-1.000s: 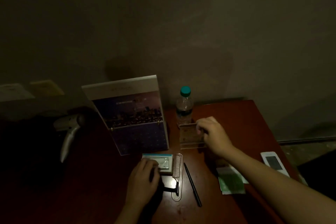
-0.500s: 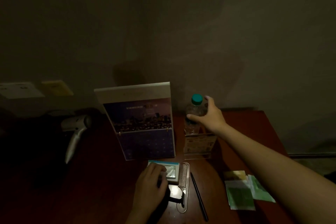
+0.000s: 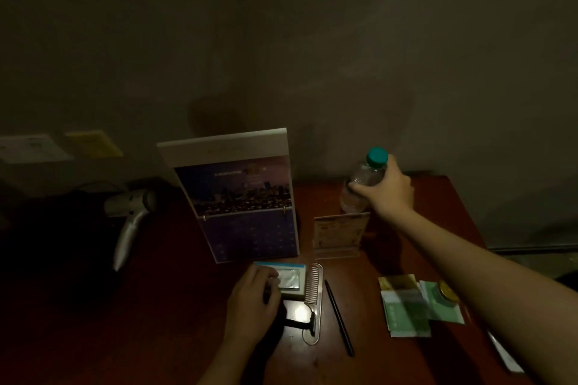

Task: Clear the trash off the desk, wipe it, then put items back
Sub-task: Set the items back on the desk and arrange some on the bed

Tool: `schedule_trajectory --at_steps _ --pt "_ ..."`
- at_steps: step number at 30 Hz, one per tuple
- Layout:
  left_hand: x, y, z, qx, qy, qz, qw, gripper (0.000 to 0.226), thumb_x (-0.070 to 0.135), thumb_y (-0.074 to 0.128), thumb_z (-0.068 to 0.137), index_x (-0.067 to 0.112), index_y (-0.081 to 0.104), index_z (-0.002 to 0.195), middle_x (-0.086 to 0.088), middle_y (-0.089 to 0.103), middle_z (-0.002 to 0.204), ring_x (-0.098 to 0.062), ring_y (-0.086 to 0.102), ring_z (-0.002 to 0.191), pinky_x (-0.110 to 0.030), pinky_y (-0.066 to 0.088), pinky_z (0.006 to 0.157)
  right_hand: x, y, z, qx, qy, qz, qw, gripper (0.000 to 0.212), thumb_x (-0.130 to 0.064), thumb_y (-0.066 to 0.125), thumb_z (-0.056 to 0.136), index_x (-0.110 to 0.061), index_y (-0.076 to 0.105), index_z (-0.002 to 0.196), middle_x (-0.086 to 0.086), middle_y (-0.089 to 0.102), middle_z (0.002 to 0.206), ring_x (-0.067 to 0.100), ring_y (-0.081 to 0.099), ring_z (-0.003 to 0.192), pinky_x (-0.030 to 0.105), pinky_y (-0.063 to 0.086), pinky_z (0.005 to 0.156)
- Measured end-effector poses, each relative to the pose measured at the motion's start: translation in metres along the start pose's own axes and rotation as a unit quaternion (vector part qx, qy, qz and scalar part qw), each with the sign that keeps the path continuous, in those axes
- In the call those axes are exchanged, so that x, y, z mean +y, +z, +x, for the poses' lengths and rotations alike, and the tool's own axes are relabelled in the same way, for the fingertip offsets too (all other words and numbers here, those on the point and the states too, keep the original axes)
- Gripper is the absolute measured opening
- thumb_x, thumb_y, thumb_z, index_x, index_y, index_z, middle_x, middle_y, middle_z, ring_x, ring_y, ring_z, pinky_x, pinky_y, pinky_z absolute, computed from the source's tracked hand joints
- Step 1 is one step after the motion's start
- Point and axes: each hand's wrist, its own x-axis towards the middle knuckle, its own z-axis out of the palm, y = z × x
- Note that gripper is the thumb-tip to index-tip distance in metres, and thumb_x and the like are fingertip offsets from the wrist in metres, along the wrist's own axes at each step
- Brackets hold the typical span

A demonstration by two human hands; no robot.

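Pretty dim room, plain grey wall (image 3: 312, 40) behind a dark red-brown wooden desk (image 3: 438, 197), with a tall standing calendar (image 3: 244, 197) mid-desk. The right hand (image 3: 387, 189) has its fingers wrapped round the tilted clear plastic bottle with a teal cap (image 3: 359, 178) at the back, and I can't tell what's inside. The left hand (image 3: 253, 300) curls over a small white box (image 3: 292, 280) at the front.

You see a glossy reddish-brown wooden worktop (image 3: 353, 366), a clear plastic teal-capped bottle (image 3: 359, 187), and matt green paper packets (image 3: 406, 312).
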Motion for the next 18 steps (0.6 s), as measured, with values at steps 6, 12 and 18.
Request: schedule_trajectory --at_steps 6,12,18 --pt "0.010 -0.015 -0.012 -0.043 -0.031 -0.008 0.999 0.012 0.020 0.062 0.086 0.026 0.059 0.096 0.014 0.053 0.104 -0.011 0.060 0.094 -0.031 0.052 0.077 0.021 -0.062 -0.038 0.079 -0.015 -0.001 0.997 0.065 -0.036 0.081 0.069 -0.017 0.044 0.120 0.008 0.059 0.121 0.030 0.056 0.112 0.042 0.045 0.088" --pt "0.030 -0.024 -0.049 -0.096 -0.057 0.009 0.994 0.026 0.023 0.061 0.088 0.026 0.057 0.113 0.013 0.048 0.123 -0.009 0.056 0.102 -0.024 0.046 0.080 0.047 -0.094 -0.117 0.052 -0.036 0.025 0.998 0.057 -0.037 0.082 0.067 -0.020 0.046 0.107 0.003 0.060 0.107 0.022 0.057 0.098 0.038 0.047 0.081" --pt "0.037 -0.037 -0.075 -0.101 -0.077 0.036 0.991 0.028 0.025 0.057 0.090 0.026 0.054 0.118 0.010 0.047 0.121 -0.010 0.055 0.099 -0.028 0.048 0.082 0.075 -0.092 -0.189 0.005 -0.039 0.030 0.999 0.061 -0.037 0.084 0.064 -0.022 0.047 0.110 -0.001 0.059 0.105 0.017 0.058 0.096 0.038 0.051 0.079"
